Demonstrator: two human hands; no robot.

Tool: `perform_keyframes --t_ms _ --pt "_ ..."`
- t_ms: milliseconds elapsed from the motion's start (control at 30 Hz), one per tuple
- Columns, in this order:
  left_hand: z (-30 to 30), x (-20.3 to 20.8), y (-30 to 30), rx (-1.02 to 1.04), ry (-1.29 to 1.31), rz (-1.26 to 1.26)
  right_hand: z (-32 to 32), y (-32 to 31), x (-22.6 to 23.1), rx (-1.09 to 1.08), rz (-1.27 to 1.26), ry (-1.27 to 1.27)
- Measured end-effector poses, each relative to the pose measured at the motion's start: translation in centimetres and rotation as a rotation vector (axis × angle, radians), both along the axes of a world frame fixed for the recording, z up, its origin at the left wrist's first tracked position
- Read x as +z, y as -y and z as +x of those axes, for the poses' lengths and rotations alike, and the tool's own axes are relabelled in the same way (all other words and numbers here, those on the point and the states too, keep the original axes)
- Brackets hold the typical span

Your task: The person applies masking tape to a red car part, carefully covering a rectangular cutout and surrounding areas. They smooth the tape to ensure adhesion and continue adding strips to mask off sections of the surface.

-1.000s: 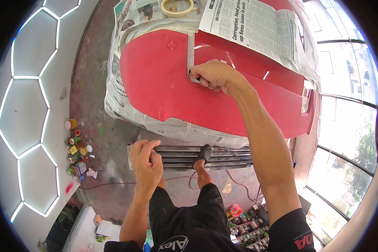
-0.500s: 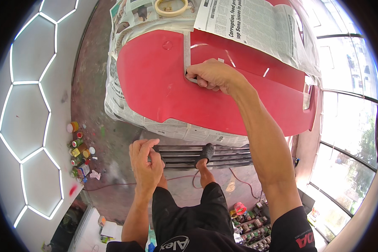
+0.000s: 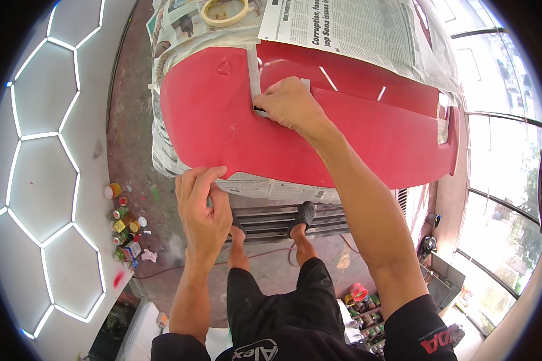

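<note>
A red curved body panel lies before me, its surroundings masked with newspaper. A pale strip of masking tape runs down the side of the panel's cutout to its inner corner. There my right hand has its fingertips pinched together on the tape, beside a small dark gap. The exact grip is partly hidden by the fingers. My left hand is at the panel's near left edge, its fingers curled in; whatever may be between them I cannot make out.
A roll of masking tape rests on the newspaper at the far left. A printed newspaper sheet covers the panel's far side. Several cans stand on the floor at left. A slatted dark platform is under my feet; a red hose trails behind.
My left hand has risen and come to the panel's near edge. My right hand stays at the cutout corner, its fingers shifted slightly. The view has moved a little.
</note>
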State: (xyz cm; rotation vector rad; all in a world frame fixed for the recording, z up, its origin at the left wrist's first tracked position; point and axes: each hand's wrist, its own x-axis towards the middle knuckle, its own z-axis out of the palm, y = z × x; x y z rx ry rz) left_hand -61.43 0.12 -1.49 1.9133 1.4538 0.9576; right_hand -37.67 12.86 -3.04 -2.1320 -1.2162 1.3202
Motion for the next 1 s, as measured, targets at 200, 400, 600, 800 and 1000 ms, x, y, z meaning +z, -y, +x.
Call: perform_keyframes --t_ms 200,400,600,800,1000 --pt "0.8 0.4 -3.4 -0.063 -0.071 0.115 -1.2 0.9 0.7 0.041 0.109 0.197" --pt "1.5 1.2 -7.3 -0.19 -0.219 0.271 1.1 1.2 0.9 0.08 -0.007 -0.114" --pt "2.1 0.5 -8.7 -0.259 -0.332 0.296 1.0 1.6 0.6 0.137 0.032 -0.043" --pt "3.6 -0.2 -11.3 -0.38 -0.466 0.33 0.4 1.7 0.4 0.087 -0.004 0.123" --pt "4.4 -0.6 -14.8 -0.577 -0.61 0.358 0.0 1.8 1.4 0.057 -0.029 0.248"
